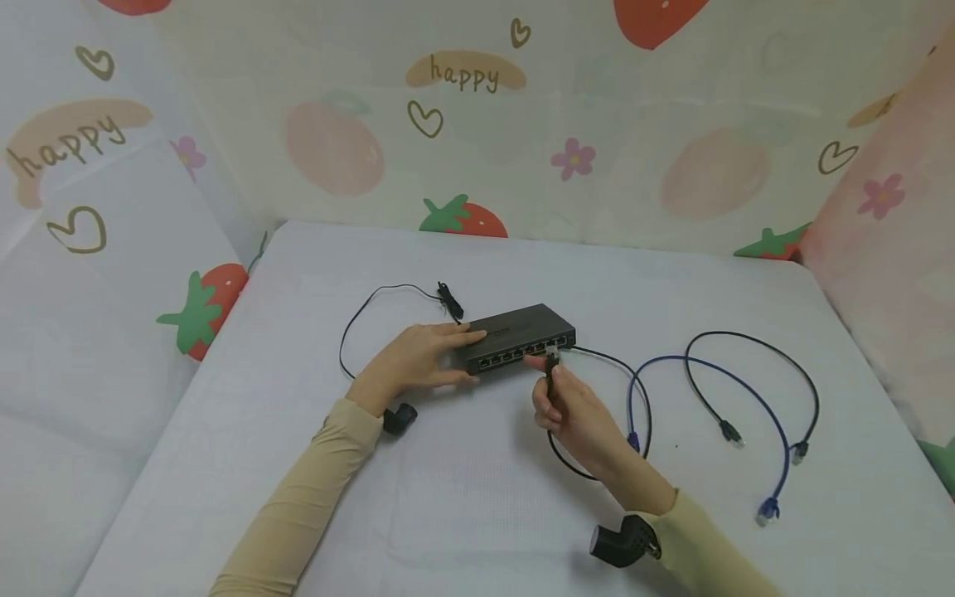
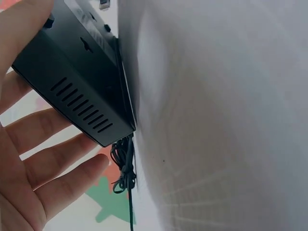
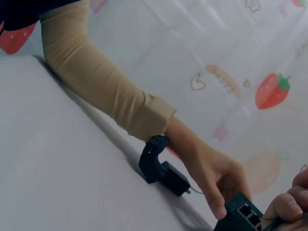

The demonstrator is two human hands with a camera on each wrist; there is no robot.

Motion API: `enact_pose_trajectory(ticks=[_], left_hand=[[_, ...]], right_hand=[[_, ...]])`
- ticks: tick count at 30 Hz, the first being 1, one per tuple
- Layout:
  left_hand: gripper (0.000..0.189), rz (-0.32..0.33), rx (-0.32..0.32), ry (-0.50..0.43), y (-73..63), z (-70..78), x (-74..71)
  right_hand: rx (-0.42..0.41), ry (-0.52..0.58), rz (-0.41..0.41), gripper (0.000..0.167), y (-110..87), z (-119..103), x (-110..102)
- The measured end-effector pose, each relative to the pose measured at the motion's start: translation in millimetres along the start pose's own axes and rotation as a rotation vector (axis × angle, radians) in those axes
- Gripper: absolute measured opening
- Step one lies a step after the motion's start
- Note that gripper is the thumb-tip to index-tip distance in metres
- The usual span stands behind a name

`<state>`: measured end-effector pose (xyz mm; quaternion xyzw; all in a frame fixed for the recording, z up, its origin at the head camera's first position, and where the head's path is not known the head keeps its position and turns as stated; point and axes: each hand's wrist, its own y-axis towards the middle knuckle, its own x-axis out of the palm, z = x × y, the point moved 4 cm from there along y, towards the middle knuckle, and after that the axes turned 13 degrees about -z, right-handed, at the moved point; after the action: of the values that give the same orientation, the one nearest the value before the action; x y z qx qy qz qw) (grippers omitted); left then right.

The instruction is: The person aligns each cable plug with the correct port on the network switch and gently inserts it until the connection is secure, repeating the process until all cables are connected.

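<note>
A black network switch (image 1: 515, 336) sits mid-table, with a row of ports along its front. My left hand (image 1: 423, 358) grips its left end, fingers on top and thumb low at the front. From the left wrist, the thumb and spread fingers (image 2: 48, 144) show about the switch's vented side (image 2: 82, 103); part of its underside is visible, so it is tilted off the cloth. My right hand (image 1: 573, 414) pinches a black network cable by its plug (image 1: 552, 358), held at the front ports toward the right end. Whether the plug touches a port I cannot tell. Right wrist view: fingers (image 3: 288, 207) beside the ports (image 3: 248, 211).
A blue network cable (image 1: 734, 381) and a black network cable (image 1: 772, 342) lie looped at the right. Behind the switch is a bundled thin black cord (image 1: 449, 300), which curves leftward. Patterned cloth walls (image 1: 477, 149) stand behind and beside the white table (image 1: 448, 531).
</note>
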<state>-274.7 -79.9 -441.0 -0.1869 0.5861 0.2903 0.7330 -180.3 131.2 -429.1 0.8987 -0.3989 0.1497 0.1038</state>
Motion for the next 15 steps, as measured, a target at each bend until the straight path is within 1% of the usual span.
enact_pose_trajectory(ticks=[2,6,9,12,15], left_hand=[[0.068,0.008,0.008,-0.001,-0.5,0.1,0.7],[0.068,0.024,0.020,-0.007,-1.4,-0.6,2.4],[0.068,0.032,0.028,-0.006,-1.9,-1.5,4.0],[0.068,0.035,0.034,-0.004,-1.6,-2.4,5.2],[0.068,0.032,0.041,-0.004,-1.1,-2.9,5.7]], right_hand=[[0.031,0.014,0.012,0.051,3.0,2.7,2.0],[0.088,0.019,0.034,0.051,7.4,9.8,4.6],[0.113,0.037,0.058,0.043,9.5,14.4,5.3],[0.131,0.070,0.102,0.033,10.7,19.0,4.0],[0.137,0.096,0.150,0.029,11.4,22.9,1.7]])
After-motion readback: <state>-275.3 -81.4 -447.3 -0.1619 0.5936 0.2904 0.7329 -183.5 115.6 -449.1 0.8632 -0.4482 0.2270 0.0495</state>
